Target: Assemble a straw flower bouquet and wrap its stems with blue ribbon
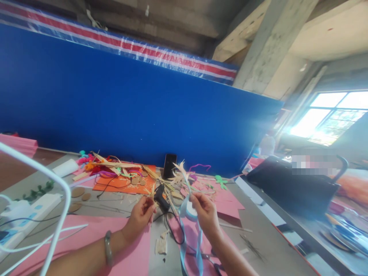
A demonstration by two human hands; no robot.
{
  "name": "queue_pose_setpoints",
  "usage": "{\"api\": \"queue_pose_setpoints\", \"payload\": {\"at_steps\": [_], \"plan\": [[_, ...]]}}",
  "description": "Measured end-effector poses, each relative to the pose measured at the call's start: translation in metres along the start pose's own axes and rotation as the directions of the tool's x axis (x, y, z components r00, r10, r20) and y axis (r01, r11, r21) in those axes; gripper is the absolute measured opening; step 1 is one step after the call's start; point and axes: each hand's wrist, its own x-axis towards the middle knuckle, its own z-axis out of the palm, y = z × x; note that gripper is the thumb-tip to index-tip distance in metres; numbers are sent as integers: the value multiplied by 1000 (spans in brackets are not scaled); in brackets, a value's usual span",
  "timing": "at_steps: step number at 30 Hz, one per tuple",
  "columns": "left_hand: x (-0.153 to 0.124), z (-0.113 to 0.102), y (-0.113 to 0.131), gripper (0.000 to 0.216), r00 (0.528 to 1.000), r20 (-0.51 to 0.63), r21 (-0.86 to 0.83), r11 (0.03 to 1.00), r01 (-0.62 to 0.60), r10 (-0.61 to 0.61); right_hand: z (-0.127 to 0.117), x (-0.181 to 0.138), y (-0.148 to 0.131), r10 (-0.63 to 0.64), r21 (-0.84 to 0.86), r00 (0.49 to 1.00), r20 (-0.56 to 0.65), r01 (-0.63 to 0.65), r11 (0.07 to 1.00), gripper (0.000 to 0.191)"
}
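My left hand (141,216) is closed in a pinch on a thin dried straw piece (153,190). It wears a grey-green bangle (108,248) at the wrist. My right hand (204,212) is closed on a light blue ribbon (184,237) and a spiky bunch of dried straw leaves (180,173) that stands up from its fingers. The ribbon loops beside the hand and trails down over pink paper (132,245). Between my hands lies a black glue gun (160,195) with its black cord (172,230).
An orange sheet (115,186) carries straw, cords and round cardboard discs. A black phone (169,165) leans on the blue board (115,103). A white power strip (25,214) and white cables lie at left, with a black bag (293,188) at right. Scissors (211,260) lie near the ribbon.
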Motion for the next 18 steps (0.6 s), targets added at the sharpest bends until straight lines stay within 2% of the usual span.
{"api": "queue_pose_setpoints", "payload": {"at_steps": [5, 9, 11, 14, 18], "plan": [[-5, 4, 12, 27, 998, -33, -6, 999, 52, -52, -24, 15, -11, -18, 2, 985, -173, 19, 1000, 31], [-7, 8, 21, 26, 996, -52, -12, 997, 76, -76, -56, 28, -12, 78, 16, 926, -369, -78, 997, 31], [-7, 8, 20, 26, 995, -56, -20, 997, 78, -79, -70, 32, -5, 78, 7, 898, -432, -83, 997, 31], [-5, 6, 14, 25, 997, -50, -36, 997, 65, -66, -84, 32, 9, 27, -39, 894, -446, -50, 998, 31], [-5, 3, 9, 25, 996, -60, -39, 997, 64, -67, -92, 27, 17, 50, 1, 886, -462, -56, 998, 33]]}}
